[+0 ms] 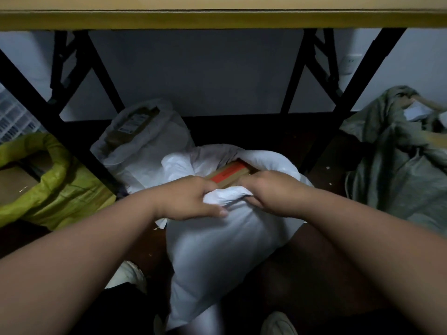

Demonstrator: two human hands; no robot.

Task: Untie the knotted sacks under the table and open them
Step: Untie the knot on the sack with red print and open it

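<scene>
While crouching under tabletop (217,19), left hand (191,199) and right hand (273,189) both gripping white sack (217,250) rim between them, bunching fabric, likely pulling mouth wider; box (229,175) showing just beyond knuckles.

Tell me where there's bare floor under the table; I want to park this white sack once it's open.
Bare dark floor lies between the white sack gripped by the left hand and right hand and the grey-green sack. A strip runs behind by the wall. The left is crowded: second white sack, yellow-green sack, table leg.
</scene>
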